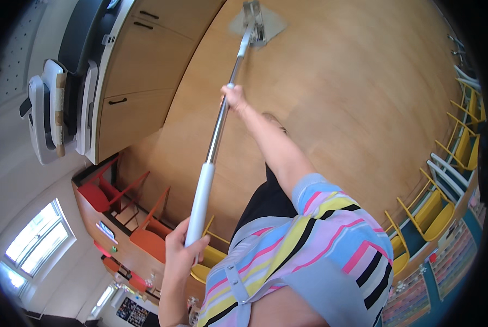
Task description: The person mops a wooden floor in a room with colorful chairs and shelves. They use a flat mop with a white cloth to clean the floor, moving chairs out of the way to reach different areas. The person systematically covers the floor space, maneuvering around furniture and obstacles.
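White-handled mop on wooden floor.
Left hand and right hand clasp it; mopping seems unfinished, remainder unclear.

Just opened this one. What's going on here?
A person is holding a flat mop with both hands. The left hand grips the near end of its white handle, while the right hand holds the metal pole farther along. The mop head is down on the wood-coloured floor, beside a wooden cabinet. Yellow chairs line the right side.
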Demonstrator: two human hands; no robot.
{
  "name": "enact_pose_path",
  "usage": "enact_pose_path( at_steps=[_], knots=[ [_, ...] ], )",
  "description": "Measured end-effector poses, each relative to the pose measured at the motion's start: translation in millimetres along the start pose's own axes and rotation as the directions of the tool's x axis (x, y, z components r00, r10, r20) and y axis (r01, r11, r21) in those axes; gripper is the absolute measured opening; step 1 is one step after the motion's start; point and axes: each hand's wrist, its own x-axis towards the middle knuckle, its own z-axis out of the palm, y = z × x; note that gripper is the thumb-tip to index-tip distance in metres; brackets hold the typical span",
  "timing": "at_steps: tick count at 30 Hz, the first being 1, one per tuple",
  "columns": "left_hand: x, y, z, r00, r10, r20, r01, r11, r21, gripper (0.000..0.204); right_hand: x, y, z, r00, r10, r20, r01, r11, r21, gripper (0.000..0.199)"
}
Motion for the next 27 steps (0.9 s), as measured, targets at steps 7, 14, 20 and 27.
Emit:
enact_pose_path(
  at_steps=[7, 14, 20, 27],
  knots=[
    [78.2, 1.7, 45.0, 0.997, 0.046, 0.069, -0.042, 0.997, -0.067, 0.046, 76.0, -55.7, -16.7, 0.991, -0.020, -0.131, -0.042, 0.889, -0.455, 0.016],
    [67.0, -82.0, -39.7, 0.977, 0.152, -0.152, -0.142, 0.987, 0.074, 0.033, 41.4, 41.1, 30.6, 0.993, -0.058, -0.106, -0.010, 0.833, -0.554, 0.023],
    [-31.1, -214.2, -97.3, 0.955, 0.054, -0.293, -0.003, 0.986, 0.169, 0.041, -94.9, 196.8, 71.3, 0.999, 0.048, -0.008, -0.043, 0.785, -0.618, 0.023],
    [-160.5, -343.2, -138.9, 0.877, -0.275, -0.394, 0.268, 0.961, -0.073, 0.037, -274.4, 348.5, 108.6, 0.961, 0.247, 0.125, -0.081, 0.683, -0.725, 0.026]
  ],
)
